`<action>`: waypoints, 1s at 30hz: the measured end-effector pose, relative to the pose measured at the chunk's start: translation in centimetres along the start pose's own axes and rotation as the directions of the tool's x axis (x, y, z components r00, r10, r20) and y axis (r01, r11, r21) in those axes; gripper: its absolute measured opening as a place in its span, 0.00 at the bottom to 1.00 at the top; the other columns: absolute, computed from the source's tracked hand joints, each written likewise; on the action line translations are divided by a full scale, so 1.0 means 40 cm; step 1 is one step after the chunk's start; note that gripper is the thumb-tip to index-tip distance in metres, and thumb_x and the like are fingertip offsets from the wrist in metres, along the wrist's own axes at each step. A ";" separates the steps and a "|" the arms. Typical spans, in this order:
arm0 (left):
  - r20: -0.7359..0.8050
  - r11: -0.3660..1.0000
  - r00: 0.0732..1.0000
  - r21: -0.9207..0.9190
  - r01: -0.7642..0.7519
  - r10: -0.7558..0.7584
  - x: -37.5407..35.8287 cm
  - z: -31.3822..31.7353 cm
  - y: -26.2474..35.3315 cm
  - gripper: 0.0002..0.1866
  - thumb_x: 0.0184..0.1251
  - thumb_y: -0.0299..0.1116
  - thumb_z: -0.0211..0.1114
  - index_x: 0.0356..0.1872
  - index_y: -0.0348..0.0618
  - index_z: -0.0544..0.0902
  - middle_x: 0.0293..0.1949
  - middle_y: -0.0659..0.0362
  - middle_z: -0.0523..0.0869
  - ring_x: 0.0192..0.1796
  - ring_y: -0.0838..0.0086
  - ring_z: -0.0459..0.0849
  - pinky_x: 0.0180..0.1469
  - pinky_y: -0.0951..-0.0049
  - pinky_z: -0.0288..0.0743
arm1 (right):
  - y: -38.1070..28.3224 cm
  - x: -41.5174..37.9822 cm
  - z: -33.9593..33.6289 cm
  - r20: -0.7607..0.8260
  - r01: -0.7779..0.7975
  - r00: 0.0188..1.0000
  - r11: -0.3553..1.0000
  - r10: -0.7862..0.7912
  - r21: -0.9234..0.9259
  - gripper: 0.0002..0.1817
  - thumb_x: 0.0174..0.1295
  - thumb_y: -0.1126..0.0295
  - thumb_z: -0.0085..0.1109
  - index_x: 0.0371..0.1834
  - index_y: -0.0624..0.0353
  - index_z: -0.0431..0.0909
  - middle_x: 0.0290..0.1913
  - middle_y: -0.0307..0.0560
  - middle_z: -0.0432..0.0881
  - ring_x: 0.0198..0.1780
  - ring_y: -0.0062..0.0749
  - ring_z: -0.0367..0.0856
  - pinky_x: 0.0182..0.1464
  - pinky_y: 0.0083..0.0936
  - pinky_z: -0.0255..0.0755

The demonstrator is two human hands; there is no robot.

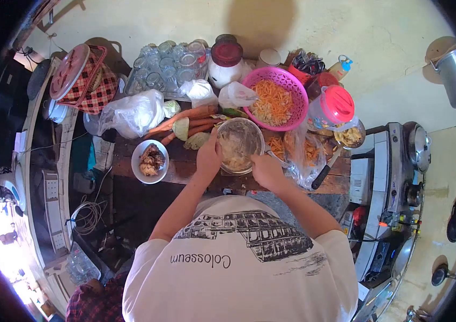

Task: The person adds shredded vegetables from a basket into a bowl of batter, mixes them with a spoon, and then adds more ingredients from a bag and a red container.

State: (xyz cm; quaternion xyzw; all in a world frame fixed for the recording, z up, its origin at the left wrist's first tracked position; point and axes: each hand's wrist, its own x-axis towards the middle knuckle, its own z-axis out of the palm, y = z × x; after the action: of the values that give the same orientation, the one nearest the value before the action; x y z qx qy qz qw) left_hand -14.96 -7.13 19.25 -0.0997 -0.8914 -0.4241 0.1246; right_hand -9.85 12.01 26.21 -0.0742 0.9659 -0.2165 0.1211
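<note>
A round metal bowl [241, 131] with pale, doughy-looking contents [235, 159] is at the table's front edge, directly before me. My left hand [209, 154] is closed on the bowl's left rim. At the lower right rim, my right hand [266, 168] is closed; whatever it grips is hidden by the fingers. To the left stands a white bowl [139, 173] holding brown pieces of food. Behind my left hand lie whole carrots [190, 114] and cut cabbage pieces [180, 129]. A pink basket [301, 110] behind the bowl holds shredded carrot [273, 98] and paler shreds.
A black-handled knife [321, 176] lies by a plastic bag [305, 155] at right. Behind are a tray of glasses [168, 64], a red-lidded jar [226, 67] and a pink-lidded container [338, 104]. A stove [398, 155] stands right; another person's checked sleeve [96, 303] shows lower left.
</note>
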 end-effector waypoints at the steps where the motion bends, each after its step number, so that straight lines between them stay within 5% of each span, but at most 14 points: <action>1: 0.018 1.000 1.000 0.007 0.014 -0.014 0.000 -0.003 0.005 0.24 0.65 0.27 0.55 0.63 0.37 0.70 0.24 0.42 0.80 0.28 0.49 0.81 0.31 0.56 0.72 | -0.008 -0.004 -0.009 -0.004 0.003 1.000 1.000 -0.003 0.023 0.12 0.57 0.72 0.48 0.40 0.59 0.79 0.30 0.59 0.82 0.34 0.53 0.83 0.38 0.47 0.75; 8: 0.002 0.998 0.998 0.011 -0.069 0.069 0.000 -0.002 0.016 0.24 0.65 0.27 0.55 0.63 0.37 0.69 0.25 0.42 0.80 0.28 0.48 0.81 0.30 0.55 0.72 | 0.021 0.030 0.046 -0.045 0.017 0.999 0.997 -0.021 -0.077 0.11 0.57 0.71 0.48 0.38 0.58 0.80 0.28 0.57 0.82 0.34 0.51 0.83 0.37 0.46 0.75; 11: 0.070 0.998 0.996 -0.016 0.057 -0.056 0.002 -0.012 0.014 0.25 0.64 0.27 0.55 0.64 0.37 0.69 0.27 0.42 0.81 0.30 0.48 0.81 0.32 0.55 0.73 | 0.060 0.087 0.029 -0.086 -0.001 0.996 0.990 -0.011 -0.139 0.12 0.55 0.72 0.49 0.39 0.58 0.81 0.29 0.58 0.83 0.34 0.52 0.83 0.37 0.45 0.76; 18: 0.034 0.999 0.999 -0.009 0.040 -0.040 0.008 0.004 0.008 0.25 0.65 0.27 0.55 0.65 0.37 0.68 0.29 0.40 0.80 0.31 0.48 0.81 0.33 0.56 0.73 | 0.043 0.091 0.063 -0.039 -0.149 0.989 0.962 0.144 -0.228 0.12 0.55 0.72 0.50 0.39 0.59 0.82 0.30 0.58 0.83 0.36 0.51 0.84 0.39 0.45 0.76; 21: 0.015 0.999 0.999 -0.029 0.031 -0.030 0.010 -0.003 0.001 0.25 0.65 0.27 0.55 0.64 0.38 0.68 0.29 0.40 0.80 0.31 0.48 0.81 0.33 0.56 0.73 | 0.008 0.039 0.049 0.027 0.043 0.999 0.985 -0.039 -0.169 0.13 0.56 0.72 0.50 0.41 0.59 0.82 0.30 0.58 0.83 0.35 0.50 0.84 0.38 0.43 0.76; 27: 0.012 1.000 1.000 -0.018 0.017 -0.016 0.002 -0.003 0.004 0.25 0.64 0.26 0.55 0.64 0.38 0.69 0.29 0.41 0.80 0.31 0.49 0.81 0.33 0.56 0.73 | -0.019 0.103 -0.028 -0.226 -0.076 0.972 0.993 0.055 -0.088 0.16 0.58 0.72 0.48 0.48 0.56 0.80 0.31 0.57 0.83 0.35 0.51 0.83 0.36 0.45 0.75; 30: 0.016 1.000 1.000 -0.029 0.009 -0.009 0.001 -0.004 0.013 0.25 0.64 0.26 0.55 0.64 0.38 0.68 0.29 0.42 0.80 0.32 0.49 0.82 0.33 0.56 0.73 | -0.002 0.103 0.038 -0.072 -0.027 0.997 0.981 0.013 -0.192 0.17 0.58 0.71 0.49 0.50 0.52 0.79 0.32 0.56 0.82 0.35 0.50 0.83 0.37 0.46 0.74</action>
State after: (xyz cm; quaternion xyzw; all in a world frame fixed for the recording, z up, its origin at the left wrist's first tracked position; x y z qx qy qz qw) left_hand -14.83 -6.93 19.76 -0.1010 -0.8865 -0.4370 0.1141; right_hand -13.38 10.53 24.08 -0.0681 0.9867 -0.1234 0.0815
